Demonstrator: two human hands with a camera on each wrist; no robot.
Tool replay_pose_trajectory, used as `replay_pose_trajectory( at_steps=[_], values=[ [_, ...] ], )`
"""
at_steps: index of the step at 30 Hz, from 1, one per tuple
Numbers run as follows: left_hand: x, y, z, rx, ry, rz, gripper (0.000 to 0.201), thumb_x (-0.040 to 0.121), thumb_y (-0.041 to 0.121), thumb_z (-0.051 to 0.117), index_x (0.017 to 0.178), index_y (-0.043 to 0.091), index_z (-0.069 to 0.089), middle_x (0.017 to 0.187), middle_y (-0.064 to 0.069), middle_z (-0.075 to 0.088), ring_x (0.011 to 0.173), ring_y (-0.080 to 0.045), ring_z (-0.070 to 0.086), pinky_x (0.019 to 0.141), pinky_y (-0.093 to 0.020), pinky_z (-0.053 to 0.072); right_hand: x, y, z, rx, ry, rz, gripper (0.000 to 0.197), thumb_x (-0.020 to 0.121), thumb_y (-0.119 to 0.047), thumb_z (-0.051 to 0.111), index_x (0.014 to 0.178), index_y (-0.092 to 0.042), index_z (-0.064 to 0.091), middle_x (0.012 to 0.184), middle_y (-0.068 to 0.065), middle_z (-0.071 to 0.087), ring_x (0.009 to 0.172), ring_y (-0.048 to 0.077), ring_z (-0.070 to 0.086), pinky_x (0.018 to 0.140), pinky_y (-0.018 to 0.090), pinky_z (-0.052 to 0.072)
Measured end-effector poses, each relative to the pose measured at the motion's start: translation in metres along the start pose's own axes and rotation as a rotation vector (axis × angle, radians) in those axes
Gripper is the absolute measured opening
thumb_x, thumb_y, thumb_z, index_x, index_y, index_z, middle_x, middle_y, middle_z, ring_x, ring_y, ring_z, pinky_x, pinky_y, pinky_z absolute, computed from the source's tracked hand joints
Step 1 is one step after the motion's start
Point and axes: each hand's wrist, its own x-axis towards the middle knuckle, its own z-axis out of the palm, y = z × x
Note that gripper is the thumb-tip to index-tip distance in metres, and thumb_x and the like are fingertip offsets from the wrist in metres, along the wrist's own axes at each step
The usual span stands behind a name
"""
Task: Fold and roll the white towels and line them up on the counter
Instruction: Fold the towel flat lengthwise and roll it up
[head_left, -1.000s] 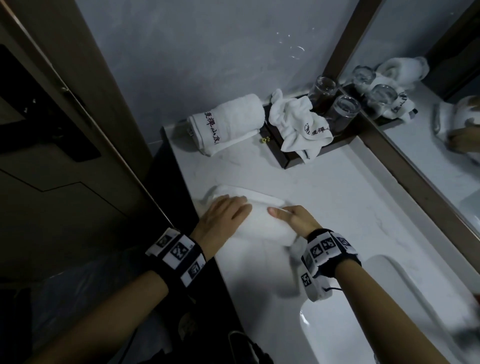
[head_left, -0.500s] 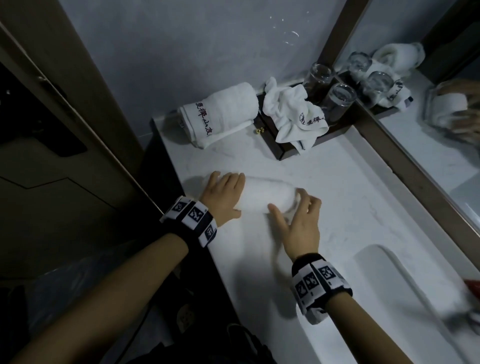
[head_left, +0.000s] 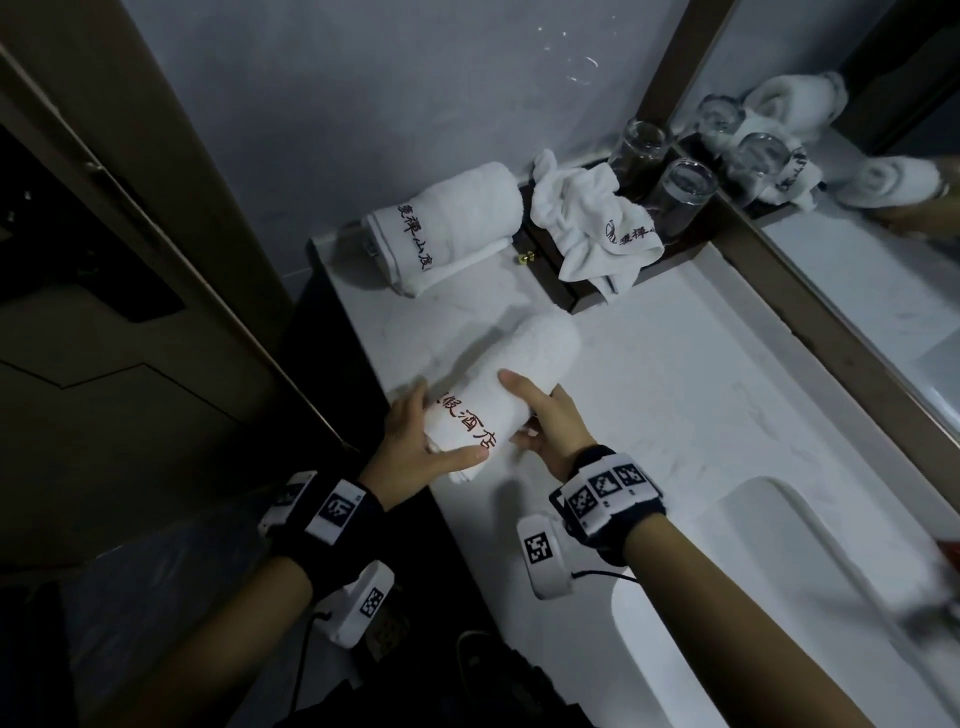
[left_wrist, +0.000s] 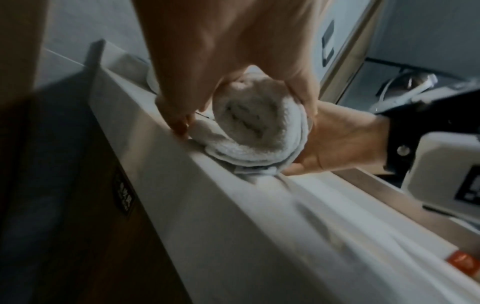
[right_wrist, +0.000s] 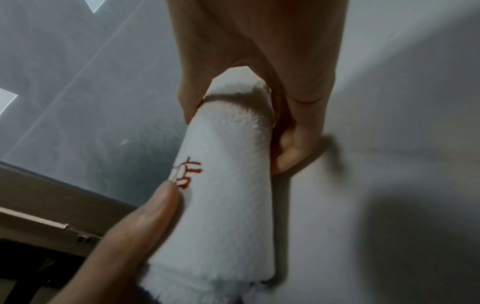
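Both hands, left hand (head_left: 415, 447) and right hand (head_left: 550, 421), curl round rolled towel (head_left: 498, 395) low over desk (head_left: 675, 374) edge; soft, light, likely to unroll, so grip mid-roll across loose flap.

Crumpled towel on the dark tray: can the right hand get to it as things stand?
Probably yes, once freed. The right hand grips the rolled towel; bare counter lies between it and the crumpled towel, though glasses stand close beside.
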Motion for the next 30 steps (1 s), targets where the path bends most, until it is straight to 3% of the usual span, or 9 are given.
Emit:
replay_pose_trajectory(
  at_steps=[2, 5, 8, 13, 15, 17, 20, 26, 30],
  values=[
    [-0.010, 0.001, -0.009, -0.186, -0.037, -0.003, 0.105, 0.066, 0.021, 0.082, 0.144, 0.021, 0.012, 0.132, 0.007, 0.036, 0.119, -0.008, 0.042, 0.095, -0.019, 0.037, -0.006, -0.001, 0.006, 0.013, -0.069, -0.017, 0.053, 0.076, -0.036, 0.072, 0.119, -0.011, 0.054, 0.091, -0.002, 0.073, 0.079, 0.013, 0.070, 0.062, 0.026, 0.055],
    [-0.020, 0.006, -0.022, -0.315, -0.068, 0.069, 0.079, 0.069, 0.007, 0.078, 0.132, 0.019, 0.032, 0.118, 0.010, 0.052, 0.106, -0.005, 0.055, 0.076, -0.004, 0.046, -0.016, -0.008, 0.014, 0.057, -0.170, -0.034, 0.057, 0.077, -0.039, 0.069, 0.125, -0.013, 0.054, 0.116, 0.008, 0.067, 0.107, 0.022, 0.064, 0.081, 0.036, 0.056],
    [-0.026, 0.017, -0.034, -0.302, -0.108, 0.123, 0.067, 0.069, 0.008, 0.078, 0.126, 0.015, 0.043, 0.120, -0.002, 0.058, 0.108, -0.012, 0.057, 0.083, -0.013, 0.048, -0.022, -0.018, 0.020, 0.164, -0.273, -0.033, 0.056, 0.080, -0.039, 0.064, 0.125, -0.007, 0.055, 0.124, 0.017, 0.061, 0.116, 0.030, 0.058, 0.092, 0.043, 0.051],
    [-0.018, 0.033, -0.043, -0.136, 0.023, 0.249, 0.075, 0.061, 0.024, 0.080, 0.125, 0.017, 0.040, 0.125, -0.004, 0.037, 0.119, -0.014, 0.041, 0.104, -0.029, 0.038, -0.011, -0.034, 0.035, 0.454, -0.406, -0.138, 0.052, 0.065, -0.035, 0.079, 0.106, -0.006, 0.067, 0.109, 0.014, 0.068, 0.106, 0.028, 0.062, 0.092, 0.041, 0.051],
    [-0.007, 0.039, -0.046, -0.260, 0.107, 0.190, 0.079, 0.057, 0.034, 0.076, 0.124, 0.024, 0.035, 0.124, 0.001, 0.031, 0.117, -0.007, 0.042, 0.102, -0.024, 0.038, -0.001, -0.040, 0.042, 0.543, -0.397, -0.178, 0.053, 0.061, -0.032, 0.081, 0.104, -0.005, 0.066, 0.105, 0.015, 0.069, 0.102, 0.028, 0.063, 0.091, 0.042, 0.051],
    [0.006, 0.044, -0.048, -0.547, 0.028, 0.036, 0.090, 0.056, 0.037, 0.078, 0.131, 0.026, 0.029, 0.131, 0.001, 0.041, 0.117, -0.010, 0.051, 0.097, -0.032, 0.047, 0.012, -0.044, 0.048, 0.626, -0.383, -0.187, 0.053, 0.057, -0.031, 0.083, 0.101, -0.006, 0.068, 0.104, 0.014, 0.069, 0.102, 0.028, 0.063, 0.092, 0.044, 0.048],
    [0.031, 0.045, -0.047, -0.854, -0.118, -0.103, 0.071, 0.068, 0.027, 0.075, 0.130, 0.020, 0.041, 0.122, -0.005, 0.063, 0.106, -0.023, 0.064, 0.075, -0.040, 0.057, 0.037, -0.048, 0.054, 0.714, -0.334, -0.181, 0.059, 0.053, -0.031, 0.083, 0.104, -0.007, 0.066, 0.106, 0.015, 0.067, 0.103, 0.029, 0.061, 0.096, 0.046, 0.042],
    [0.096, 0.042, -0.053, -0.753, -0.041, -0.140, 0.037, 0.076, 0.027, 0.071, 0.102, 0.038, 0.047, 0.103, 0.006, 0.067, 0.085, -0.015, 0.069, 0.063, -0.039, 0.057, 0.096, -0.055, 0.049, 0.489, -0.140, -0.008, 0.052, 0.081, -0.041, 0.058, 0.119, -0.006, 0.059, 0.119, 0.018, 0.063, 0.113, 0.030, 0.058, 0.095, 0.043, 0.045],
    [0.121, 0.037, -0.058, -0.590, 0.089, -0.162, 0.037, 0.072, 0.034, 0.071, 0.096, 0.051, 0.048, 0.116, 0.005, 0.061, 0.101, -0.016, 0.062, 0.083, -0.049, 0.055, 0.127, -0.061, 0.040, -0.087, 0.230, 0.026, 0.055, 0.076, -0.051, 0.067, 0.106, -0.005, 0.063, 0.105, 0.012, 0.070, 0.094, 0.026, 0.067, 0.084, 0.041, 0.055]
  ],
)
